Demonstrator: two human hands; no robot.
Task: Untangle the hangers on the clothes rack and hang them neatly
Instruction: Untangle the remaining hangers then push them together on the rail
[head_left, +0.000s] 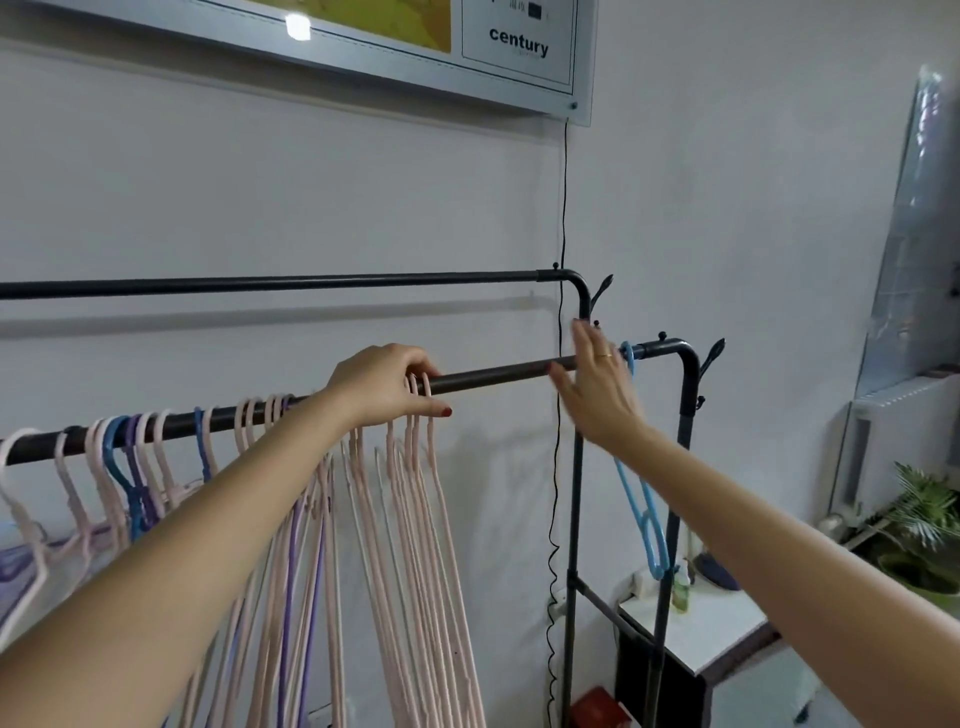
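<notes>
In the head view, our left hand (387, 384) sits at mid-frame on the front rail (498, 373), fingers clenched round the hooks of a small bunch of pink hangers (415, 499). Our right hand (597, 384) hovers open just right of centre, palm flat and grasping nothing, close beside the single blue hanger (641, 499) near the rail's right bend. More pink, blue and purple hangers (130, 457) crowd the lower left, some crossed.

To do this step well, we judge it best to slide the bunch along the bare rail a few hooks at a time, keep the hooks facing one way, and let the right hand steady the blue hanger so nothing snags.

At the top of the frame a wall board (519, 52) reads "century"; the smaller print under it seems too blurred to read.
</notes>
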